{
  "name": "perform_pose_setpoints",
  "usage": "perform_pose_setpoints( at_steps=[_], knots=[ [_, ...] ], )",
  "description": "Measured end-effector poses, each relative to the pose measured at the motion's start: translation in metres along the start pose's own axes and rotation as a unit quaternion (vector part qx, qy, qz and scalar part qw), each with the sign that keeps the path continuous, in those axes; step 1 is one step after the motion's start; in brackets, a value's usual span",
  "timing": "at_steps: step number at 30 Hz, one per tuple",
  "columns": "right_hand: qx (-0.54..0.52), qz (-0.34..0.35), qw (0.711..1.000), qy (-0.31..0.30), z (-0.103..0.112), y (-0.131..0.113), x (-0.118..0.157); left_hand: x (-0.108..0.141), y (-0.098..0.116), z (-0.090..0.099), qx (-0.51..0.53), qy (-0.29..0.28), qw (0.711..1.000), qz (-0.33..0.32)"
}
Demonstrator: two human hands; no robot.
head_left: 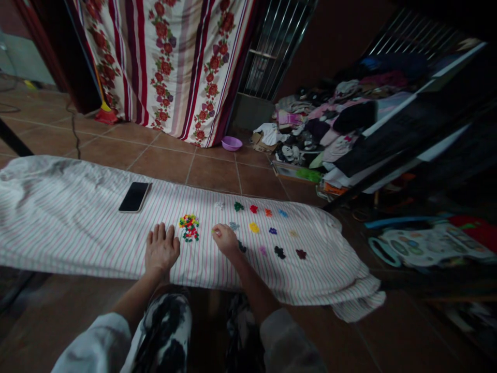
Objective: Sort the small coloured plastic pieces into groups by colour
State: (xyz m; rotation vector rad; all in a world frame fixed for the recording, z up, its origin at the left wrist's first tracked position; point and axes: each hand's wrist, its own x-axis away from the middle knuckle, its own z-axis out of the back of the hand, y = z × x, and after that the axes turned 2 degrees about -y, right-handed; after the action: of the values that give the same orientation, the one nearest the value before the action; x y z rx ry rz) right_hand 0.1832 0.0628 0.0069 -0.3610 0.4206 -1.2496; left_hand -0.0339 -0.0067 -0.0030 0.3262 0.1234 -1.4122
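Near the striped cloth's [116,238] front edge, the left hand [161,248] lies palm down, fingers slightly spread; the right hand [225,239] pinches a small yellowish piece [213,231] at its fingertips. Between both hands is the mixed-colour pile [189,228] (quite close to the left fingers). Purple basin [232,144] stands on the floor beyond the far edge, its inside hard to see.

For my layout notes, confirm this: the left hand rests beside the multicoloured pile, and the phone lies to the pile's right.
Not quite: the head view shows the phone lying to the left of the multicoloured pile. The left hand does rest beside that pile.
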Motion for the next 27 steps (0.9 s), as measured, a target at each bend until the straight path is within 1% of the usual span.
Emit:
perform_pose_setpoints(
  at_steps=[3,5,8,11,13,18,21,23,27],
  knots=[
    [0.035,0.018,0.999,-0.013,0.006,0.001,0.019,0.001,0.0,0.002,-0.002,-0.002,1.0,0.003],
    [0.065,0.029,0.997,-0.022,0.006,-0.001,0.028,0.001,0.0,0.003,0.002,-0.002,1.0,0.004],
    [0.108,0.052,0.992,-0.036,0.0,-0.005,0.036,0.001,0.0,0.002,0.01,-0.002,1.0,0.005],
    [0.133,0.079,0.987,-0.044,-0.005,-0.007,0.036,0.001,0.0,0.002,0.011,-0.009,1.0,0.01],
    [0.134,0.075,0.987,-0.05,-0.005,-0.006,0.029,0.001,0.001,0.003,0.009,-0.012,1.0,0.01],
    [0.121,0.003,0.991,-0.047,0.006,-0.003,-0.009,0.0,0.001,0.003,-0.005,-0.01,1.0,0.007],
    [0.119,-0.025,0.991,-0.047,0.007,-0.002,-0.029,0.0,0.0,0.002,-0.019,-0.01,1.0,0.004],
    [0.114,-0.04,0.991,-0.051,0.004,-0.002,-0.034,0.0,0.0,0.001,-0.029,-0.01,1.0,0.001],
    [0.085,-0.055,0.993,-0.055,0.0,0.001,-0.033,0.0,0.0,0.001,-0.036,-0.011,0.999,0.0]
  ],
)
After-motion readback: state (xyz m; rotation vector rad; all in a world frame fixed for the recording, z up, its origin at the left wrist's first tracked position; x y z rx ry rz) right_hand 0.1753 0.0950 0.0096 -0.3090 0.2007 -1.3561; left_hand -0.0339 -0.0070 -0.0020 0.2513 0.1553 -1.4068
